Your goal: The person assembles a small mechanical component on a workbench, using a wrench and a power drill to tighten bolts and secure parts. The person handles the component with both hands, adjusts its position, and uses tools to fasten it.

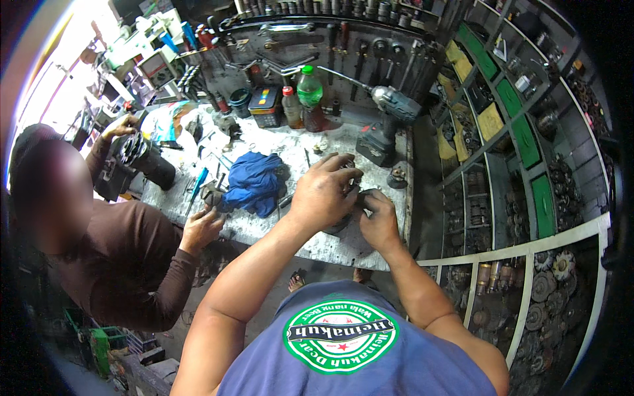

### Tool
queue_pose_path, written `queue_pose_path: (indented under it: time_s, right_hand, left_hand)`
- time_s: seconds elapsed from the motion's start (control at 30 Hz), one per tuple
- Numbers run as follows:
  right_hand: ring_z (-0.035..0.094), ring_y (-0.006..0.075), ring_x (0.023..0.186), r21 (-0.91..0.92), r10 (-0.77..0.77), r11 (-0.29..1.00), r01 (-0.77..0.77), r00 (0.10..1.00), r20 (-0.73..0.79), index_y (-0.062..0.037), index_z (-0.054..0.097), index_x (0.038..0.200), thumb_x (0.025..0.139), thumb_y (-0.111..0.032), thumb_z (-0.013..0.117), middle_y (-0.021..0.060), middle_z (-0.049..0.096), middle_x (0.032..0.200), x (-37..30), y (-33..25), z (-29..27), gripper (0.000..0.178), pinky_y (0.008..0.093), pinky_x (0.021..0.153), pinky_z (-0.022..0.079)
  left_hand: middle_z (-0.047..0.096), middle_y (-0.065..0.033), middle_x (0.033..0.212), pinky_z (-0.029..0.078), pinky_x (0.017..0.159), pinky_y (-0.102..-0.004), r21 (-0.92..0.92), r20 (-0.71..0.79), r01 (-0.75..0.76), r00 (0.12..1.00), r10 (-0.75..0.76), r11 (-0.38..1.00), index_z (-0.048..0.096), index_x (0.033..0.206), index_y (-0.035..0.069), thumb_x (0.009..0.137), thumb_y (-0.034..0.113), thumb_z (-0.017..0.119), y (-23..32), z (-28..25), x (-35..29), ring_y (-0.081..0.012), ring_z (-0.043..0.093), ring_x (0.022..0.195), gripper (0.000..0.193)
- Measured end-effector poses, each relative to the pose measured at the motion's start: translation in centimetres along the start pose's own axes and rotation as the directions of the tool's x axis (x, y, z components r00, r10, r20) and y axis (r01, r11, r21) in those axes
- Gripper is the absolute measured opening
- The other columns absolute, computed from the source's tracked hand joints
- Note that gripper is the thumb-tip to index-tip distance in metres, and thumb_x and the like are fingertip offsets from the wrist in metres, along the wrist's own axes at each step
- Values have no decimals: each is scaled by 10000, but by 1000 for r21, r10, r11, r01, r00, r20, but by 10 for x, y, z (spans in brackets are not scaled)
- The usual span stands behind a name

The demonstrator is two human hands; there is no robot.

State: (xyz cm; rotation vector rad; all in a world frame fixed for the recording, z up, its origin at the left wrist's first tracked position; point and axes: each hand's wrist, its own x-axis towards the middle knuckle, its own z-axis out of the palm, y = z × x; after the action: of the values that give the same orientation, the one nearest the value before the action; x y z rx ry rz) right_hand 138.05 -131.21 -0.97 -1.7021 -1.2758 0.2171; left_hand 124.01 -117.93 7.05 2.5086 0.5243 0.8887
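My left hand (325, 193) curls around a dark, greasy metal part (356, 183) over the workbench's front right area. Its fingers and the back of the hand hide most of the part, so its exact kind does not show. Close beside it, my right hand (379, 221) has thumb and fingers drawn together against the part's right side. Whatever lies between those fingertips is too small and dark to make out. A crumpled blue cloth (254, 183) lies left of my left hand. Behind my hands stands a cordless impact wrench (389, 109) with a long extension, upright on its battery.
A co-worker in a brown sleeve (173, 280) works at the bench's left by a dark cylindrical housing (148, 158). Bottles, a green-capped one (310, 96) among them, stand at the back of the workbench (271, 138). Shelves of metal parts (489, 178) rise on the right.
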Motion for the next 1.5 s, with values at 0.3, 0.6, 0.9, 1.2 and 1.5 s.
queue_pose_path:
  time_s: [0.3, 0.6, 0.9, 1.2, 1.5]
  right_hand:
    - [735, 433, 984, 24, -30, 999, 30, 1000, -6, 19, 755, 984, 827, 2, 845, 201, 720, 1047, -2, 2, 0, 182, 481, 846, 592]
    - [738, 397, 912, 33, -77, 996, 79, 995, -55, 6, 773, 964, 830, 14, 863, 182, 718, 1000, 0, -4, 2, 162, 471, 784, 592]
    - [732, 398, 910, 45, -81, 996, 79, 996, 34, 11, 762, 953, 826, 21, 857, 177, 702, 990, 5, 2, -2, 160, 473, 798, 593]
    - [711, 418, 919, 94, -81, 993, 73, 993, 82, 9, 746, 935, 804, 2, 845, 194, 678, 978, 12, 11, -9, 165, 502, 805, 589]
    - [726, 419, 932, 166, -73, 984, 66, 997, 34, 2, 754, 1033, 824, -9, 883, 185, 707, 1018, 3, 6, -6, 246, 484, 829, 602]
  left_hand:
    - [726, -149, 1461, 567, 1129, -493, 70, 56, 16, 998, -20, 997, 839, 1247, 130, 863, 198, 863, 5, -4, 1, -387, 695, 1335, 390]
    - [719, -119, 1480, 556, 1142, -493, 97, 61, 46, 997, -52, 994, 840, 1250, 174, 883, 255, 876, 9, -5, 1, -377, 668, 1376, 377]
    - [737, -134, 1433, 561, 1132, -489, 47, 54, 49, 997, -52, 998, 841, 1206, 139, 866, 216, 871, 10, -5, 2, -378, 685, 1339, 350]
    - [737, -130, 1442, 552, 1133, -494, 71, 75, 80, 994, -85, 994, 846, 1226, 160, 884, 217, 860, 14, -7, 4, -375, 687, 1343, 347]
    - [741, -140, 1439, 550, 1133, -496, 42, 89, 72, 993, -76, 997, 841, 1240, 141, 860, 198, 883, 13, -5, 6, -395, 692, 1335, 387]
